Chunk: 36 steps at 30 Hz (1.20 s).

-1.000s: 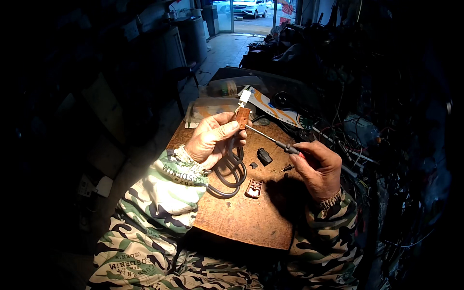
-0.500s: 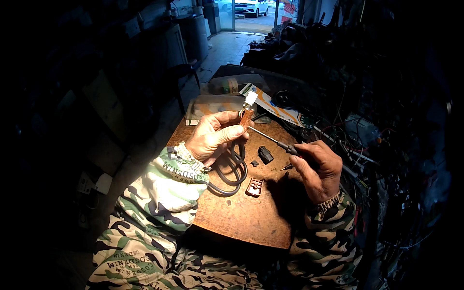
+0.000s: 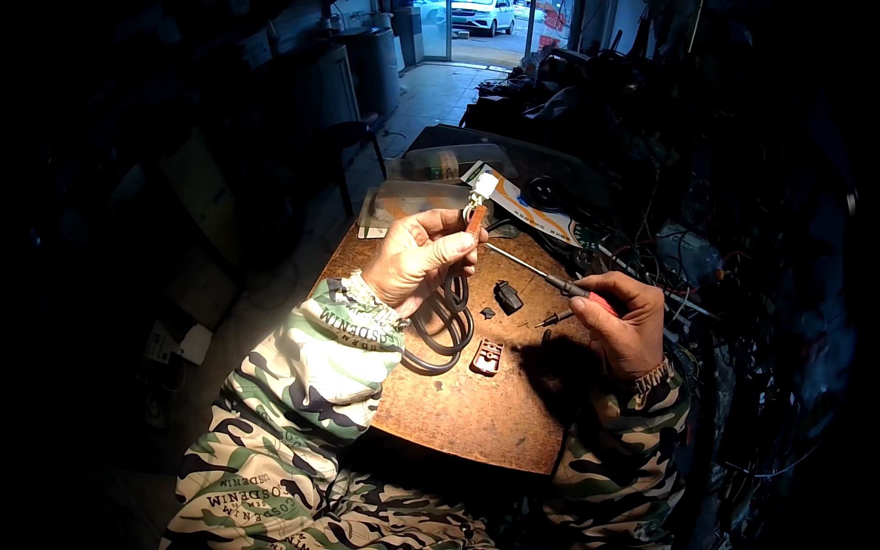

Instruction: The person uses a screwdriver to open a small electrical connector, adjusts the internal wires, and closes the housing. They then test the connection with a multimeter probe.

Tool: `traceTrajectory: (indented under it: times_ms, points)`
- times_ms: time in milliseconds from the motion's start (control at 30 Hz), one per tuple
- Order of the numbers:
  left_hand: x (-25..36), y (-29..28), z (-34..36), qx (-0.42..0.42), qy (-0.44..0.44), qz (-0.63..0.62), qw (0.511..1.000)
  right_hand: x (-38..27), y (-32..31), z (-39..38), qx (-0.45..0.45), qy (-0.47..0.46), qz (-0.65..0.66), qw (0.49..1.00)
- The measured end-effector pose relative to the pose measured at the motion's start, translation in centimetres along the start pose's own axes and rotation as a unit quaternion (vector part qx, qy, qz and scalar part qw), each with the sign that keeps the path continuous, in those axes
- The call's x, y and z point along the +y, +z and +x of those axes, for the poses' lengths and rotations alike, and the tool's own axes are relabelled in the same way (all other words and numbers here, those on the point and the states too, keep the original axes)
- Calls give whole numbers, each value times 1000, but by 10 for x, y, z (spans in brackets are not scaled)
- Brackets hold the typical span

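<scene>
My left hand [image 3: 422,257] pinches a narrow orange-brown plastic piece [image 3: 476,221] between thumb and fingers, raised above the table. A white plug connector [image 3: 484,186] on short wires sticks up from its top. My right hand [image 3: 625,321] is closed around the red and black handle of a screwdriver [image 3: 524,264]. Its shaft points left, its tip close to my left fingertips; whether it touches the piece I cannot tell. Below lie a looped black cable [image 3: 469,332], a black plastic shell [image 3: 507,296], a small black fragment [image 3: 488,313] and an open reddish-brown housing half [image 3: 487,357].
A thin dark pointed tool [image 3: 555,318] lies beside my right hand. Toward the back of the wooden table [image 3: 435,408] are clear plastic packaging [image 3: 412,197] and a white-and-orange card [image 3: 518,203]. Tangled wires [image 3: 678,275] crowd the right side. A dark stool [image 3: 346,137] stands behind left.
My right hand has shifted a little right, and more of the red handle shows. The orange-brown piece has turned slightly in my left hand. The whole view has shifted a little.
</scene>
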<state>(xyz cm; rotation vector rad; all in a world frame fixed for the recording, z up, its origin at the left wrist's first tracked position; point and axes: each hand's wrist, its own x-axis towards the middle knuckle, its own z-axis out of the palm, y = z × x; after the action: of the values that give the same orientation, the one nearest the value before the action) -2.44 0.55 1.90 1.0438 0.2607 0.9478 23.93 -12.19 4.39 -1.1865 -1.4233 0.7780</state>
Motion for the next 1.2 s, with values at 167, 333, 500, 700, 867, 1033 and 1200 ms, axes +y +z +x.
traceTrajectory:
  times_ms: [167, 333, 500, 700, 867, 1033, 1200]
  points:
    - [6, 13, -1, 33, -12, 73, 997, 20, -11, 1, 37, -48, -135, 989]
    - [-28, 36, -6, 65, 34, 309, 948, 39, 23, 5, 28, -127, -304, 944]
    - [-29, 54, -9, 43, 3, 462, 886, 18, 24, -6, 46, -145, -397, 905]
    - [-15, 49, -24, 75, -6, 492, 867, -76, 52, -35, 100, -266, -64, 957]
    - [-35, 49, -12, 55, 38, 468, 881, -142, 59, -68, -49, -287, -34, 956]
    - [-22, 59, -12, 55, 24, 469, 881, -126, 44, -57, -63, -386, 36, 920]
    - [-40, 36, -8, 49, 27, 468, 882, -39, 34, 22, 139, -121, 25, 983]
